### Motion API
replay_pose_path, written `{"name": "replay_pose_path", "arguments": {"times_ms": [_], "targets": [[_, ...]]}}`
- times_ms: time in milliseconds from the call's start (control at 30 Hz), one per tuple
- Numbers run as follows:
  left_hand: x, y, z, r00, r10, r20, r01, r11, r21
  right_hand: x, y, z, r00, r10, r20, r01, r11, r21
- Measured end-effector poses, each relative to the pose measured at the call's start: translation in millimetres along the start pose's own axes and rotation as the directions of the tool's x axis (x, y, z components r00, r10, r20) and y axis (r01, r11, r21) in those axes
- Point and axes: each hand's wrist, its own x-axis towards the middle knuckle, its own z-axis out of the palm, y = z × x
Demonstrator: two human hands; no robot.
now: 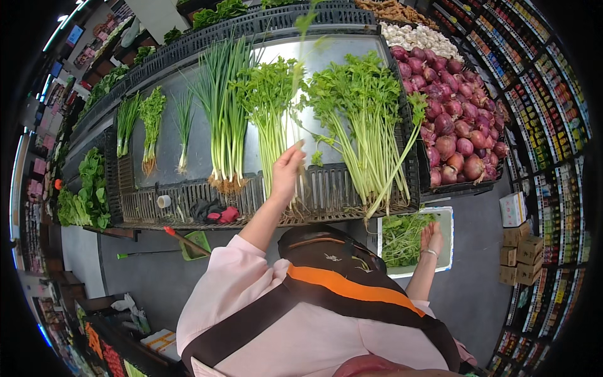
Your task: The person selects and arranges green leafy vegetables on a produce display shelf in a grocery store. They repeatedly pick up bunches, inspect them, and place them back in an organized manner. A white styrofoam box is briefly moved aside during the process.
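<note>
My left hand (287, 172) pinches a thin celery stalk (297, 80), blurred, its leafy top reaching up over the metal display tray (278, 47). Right behind that hand lies a celery bunch (271, 113), roots towards me. A larger celery bunch (358, 127) rests to the right, with one stalk slanting across its right side. My right hand (432, 238), bracelet at the wrist, is low at the right with fingers spread and nothing seen in it. It is over a white foam box (445, 254) that holds loose green leaves and stems (400, 238).
Scallions (226, 118) and smaller herb bunches (151, 127) lie left on the tray. A tape roll (164, 201) and dark-and-red cloth (216, 213) sit on its black slatted front edge (330, 184). Red onions (457, 118) fill a crate at right. Cardboard boxes (523, 254) stand by shelves.
</note>
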Motion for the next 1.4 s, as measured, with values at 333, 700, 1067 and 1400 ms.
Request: {"name": "replay_pose_path", "arguments": {"times_ms": [333,700,1067,1400], "targets": [[22,-114,-112,0.913,-0.036,-0.407,0.277,0.787,0.551,-16,26,112,0.851,-0.306,0.427,0.52,0.61,-0.598],[3,-67,-79,0.948,0.292,-0.13,-0.007,0.425,0.905,-58,38,169,0.875,-0.248,0.416,0.443,0.064,-0.894],[-21,-88,45,0.87,-0.312,0.383,0.12,0.886,0.448,-52,44,150,0.795,-0.121,0.595,0.423,0.813,-0.4],[-29,-93,133,0.793,-0.432,0.429,0.371,0.902,0.223,-107,23,141,0.763,-0.164,0.625,0.374,0.901,-0.22]]}}
